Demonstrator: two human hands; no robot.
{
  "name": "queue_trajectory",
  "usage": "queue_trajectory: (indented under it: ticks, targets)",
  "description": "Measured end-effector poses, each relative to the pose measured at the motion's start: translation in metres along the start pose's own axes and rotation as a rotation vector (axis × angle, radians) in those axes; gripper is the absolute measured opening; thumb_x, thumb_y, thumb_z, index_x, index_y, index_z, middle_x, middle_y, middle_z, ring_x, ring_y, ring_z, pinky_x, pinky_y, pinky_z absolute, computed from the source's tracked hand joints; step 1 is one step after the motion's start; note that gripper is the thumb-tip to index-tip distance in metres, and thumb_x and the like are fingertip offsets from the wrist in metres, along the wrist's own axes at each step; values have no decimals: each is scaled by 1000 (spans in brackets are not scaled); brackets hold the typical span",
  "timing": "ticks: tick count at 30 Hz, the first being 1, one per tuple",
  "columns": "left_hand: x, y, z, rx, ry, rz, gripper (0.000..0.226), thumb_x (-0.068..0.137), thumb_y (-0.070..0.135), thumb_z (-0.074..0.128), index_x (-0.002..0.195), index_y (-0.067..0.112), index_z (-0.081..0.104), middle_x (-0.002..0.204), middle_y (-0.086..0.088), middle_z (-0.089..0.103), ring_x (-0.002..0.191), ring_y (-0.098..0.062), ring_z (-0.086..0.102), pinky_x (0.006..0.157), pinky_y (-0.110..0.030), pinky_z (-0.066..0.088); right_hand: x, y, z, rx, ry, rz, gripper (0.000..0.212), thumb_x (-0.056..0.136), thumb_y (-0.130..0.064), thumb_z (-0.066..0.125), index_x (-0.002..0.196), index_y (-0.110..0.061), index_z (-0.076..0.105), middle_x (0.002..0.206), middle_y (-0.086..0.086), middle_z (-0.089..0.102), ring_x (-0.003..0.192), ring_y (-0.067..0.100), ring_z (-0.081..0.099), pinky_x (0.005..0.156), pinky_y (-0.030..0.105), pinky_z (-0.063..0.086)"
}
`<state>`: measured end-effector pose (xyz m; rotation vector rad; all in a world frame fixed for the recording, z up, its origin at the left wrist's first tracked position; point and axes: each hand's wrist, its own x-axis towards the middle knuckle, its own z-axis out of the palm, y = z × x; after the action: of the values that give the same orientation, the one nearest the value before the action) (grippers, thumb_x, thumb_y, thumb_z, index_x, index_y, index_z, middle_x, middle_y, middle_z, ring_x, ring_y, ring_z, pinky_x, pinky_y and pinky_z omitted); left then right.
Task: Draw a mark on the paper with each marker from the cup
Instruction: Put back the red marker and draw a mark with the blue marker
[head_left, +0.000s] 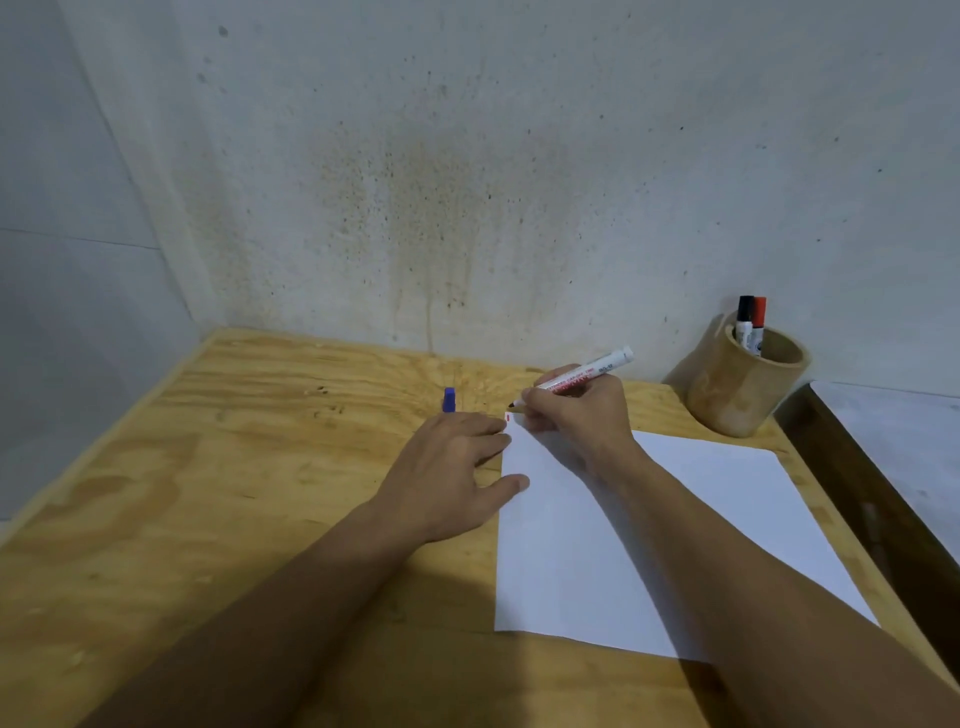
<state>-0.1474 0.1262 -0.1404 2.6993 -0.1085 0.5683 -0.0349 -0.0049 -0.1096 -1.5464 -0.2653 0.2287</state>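
A white sheet of paper (675, 530) lies on the plywood table (208, 493). My right hand (576, 415) grips an uncapped white marker with red print (587, 375), its tip just above the sheet's far left corner beside a small red mark (508, 417). My left hand (457, 467) lies flat, fingers spread, pressing the paper's left edge. A blue object (449, 399), perhaps a marker or cap, pokes out beyond my left fingers; whether they touch it is unclear. A bamboo cup (745, 387) at the back right holds a black-capped marker (744, 318) and a red-capped marker (759, 321).
A stained concrete wall (467, 182) rises right behind the table. Past the table's right edge, a dark gap separates it from a second pale surface (909, 447). The cup stands close to the wall and that right edge.
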Motion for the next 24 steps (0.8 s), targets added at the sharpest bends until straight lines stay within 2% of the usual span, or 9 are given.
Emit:
queue_trajectory:
  ticks: [2,5,10,20,24]
  targets:
    - [0,1,0,0,22,-6,53,76,50,62,111,11,70,121,-3,69,118,-17,58,97,-33,41,3,6,-1,-152,46,-64,10,72,6,72,78,10,65,75,31,67,63,25,66,61,34,58]
    - [0,2,1,4,40,-12,52,76,49,64,111,11,70,121,-4,69,118,-17,59,97,-31,39,5,10,-3,-216,44,-98,8,71,2,72,72,-4,67,68,16,68,61,20,67,60,33,57]
    - [-1,4,0,-17,22,-40,57,76,52,61,116,12,68,125,-3,66,121,-17,56,102,-39,43,4,13,-3,-209,28,-111,3,73,4,70,75,3,69,63,11,67,54,13,64,55,25,55]
    - [0,3,1,-28,28,-52,56,73,51,63,111,10,70,121,-5,69,118,-19,59,98,-42,47,5,16,-3,-246,36,-125,2,72,0,72,72,-1,70,63,9,69,58,16,66,62,34,58]
    - [1,2,0,-31,9,-56,57,74,52,61,114,12,69,124,-3,67,121,-17,57,100,-41,45,1,12,-1,-183,14,-128,3,74,7,68,75,10,66,61,16,63,51,17,60,53,26,53]
